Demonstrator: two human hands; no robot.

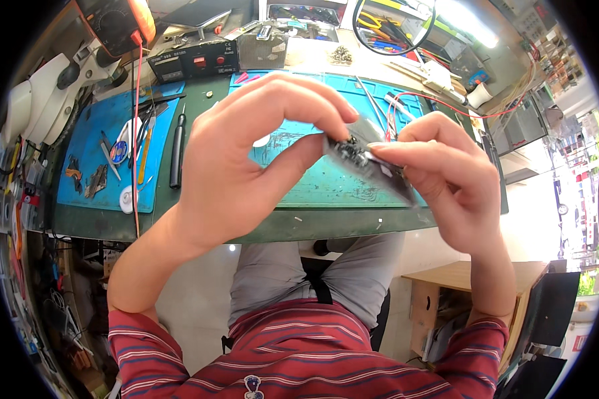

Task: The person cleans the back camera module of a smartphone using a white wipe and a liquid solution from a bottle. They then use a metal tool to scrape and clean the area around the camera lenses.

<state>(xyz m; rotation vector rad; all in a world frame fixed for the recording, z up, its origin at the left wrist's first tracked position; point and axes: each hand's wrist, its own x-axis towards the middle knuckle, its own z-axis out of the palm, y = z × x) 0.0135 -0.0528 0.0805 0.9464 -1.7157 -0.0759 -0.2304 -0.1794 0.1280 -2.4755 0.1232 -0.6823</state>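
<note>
Above the blue work mat (pixel 306 193), both hands are raised around a thin, flat, dark-grey piece (pixel 389 178) that is tilted and blurred. Small black and silver parts show at its upper left end; its exact kind cannot be made out. My left hand (pixel 236 156) pinches that end between thumb and forefinger, the other fingers arched over. My right hand (pixel 456 173) is closed at its upper edge, thumb and forefinger pressed together by the small parts. Whether those right fingertips also grip something smaller is unclear.
On a second blue mat (pixel 80 169) at left lie tweezers, a yellow-handled tool (pixel 146 149) and small dark parts. A black screwdriver (pixel 178 149) lies beside it. Behind stand a black box with red switches (pixel 193 62), an orange-edged multimeter (pixel 113 26) and a ring-shaped magnifier (pixel 416 46).
</note>
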